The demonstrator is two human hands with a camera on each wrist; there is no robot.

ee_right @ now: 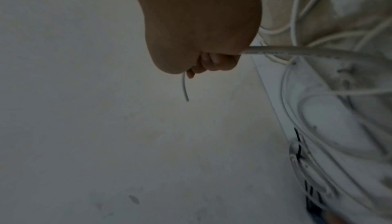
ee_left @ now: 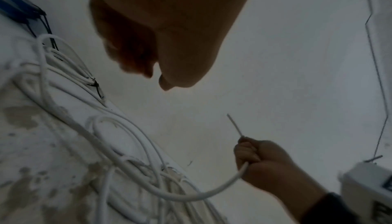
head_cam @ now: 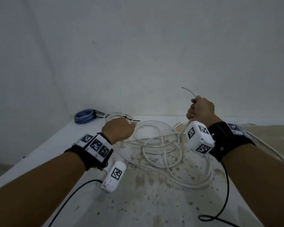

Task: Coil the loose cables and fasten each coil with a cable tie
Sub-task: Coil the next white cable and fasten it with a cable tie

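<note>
Right hand: the right hand (head_cam: 201,109) is raised above the table's far right part, closed in a fist round the loose white cable (head_cam: 156,151). A short cut end sticks up out of the top of the fist; the rest drops from the bottom of the fist to the table.
Left hand: the left hand (head_cam: 118,130) hovers over the far middle of the table, knuckles up, fingers (ee_left: 131,55) curled loosely toward the thumb. The left wrist view shows nothing between them; the fingertips point at the cable pile below, apart from it.
Loose white cable: it sprawls in wide overlapping loops across the middle of the table, between the two wrists, with one strand running off toward the right edge.
White coil: a white coil (head_cam: 116,116) lies near the far edge, just beyond the left hand, bound by a black cable tie (head_cam: 131,119) whose tail points right.
Blue coil: a blue coil (head_cam: 84,116) sits at the far left corner, just beside the white coil, with black ties at its right side.
Table: the white table (head_cam: 39,149) is stained with brown blotches over its middle and right part.
Wall: a plain pale wall (head_cam: 138,54) rises behind the far edge.
</note>
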